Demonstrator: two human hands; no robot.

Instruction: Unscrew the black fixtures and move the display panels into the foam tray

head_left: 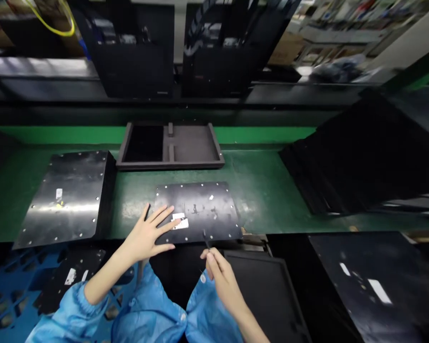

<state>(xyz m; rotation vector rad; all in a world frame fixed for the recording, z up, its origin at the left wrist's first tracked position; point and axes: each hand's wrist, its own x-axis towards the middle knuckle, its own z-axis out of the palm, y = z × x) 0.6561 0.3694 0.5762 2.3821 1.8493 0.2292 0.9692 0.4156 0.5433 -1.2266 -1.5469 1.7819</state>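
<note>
A black rectangular panel [200, 209] with light spots along its edges and white labels lies on the green bench in front of me. My left hand [148, 234] is spread over the panel's left part, fingers apart, fingertips near the white label [180, 224]. At the panel's near edge, my right hand [219, 271] pinches a thin dark pointed tool [206, 240]. The tool's tip reaches the panel's front edge; whether it is tweezers or something else I cannot make out.
A stack of black panels [69, 190] stands to the left, and a dark pile [364, 157] to the right. Behind is a grey compartmented tray [214, 143]. A blue crate [12, 295] sits lower left, a black tray [268, 290] and another panel [372, 271] lower right.
</note>
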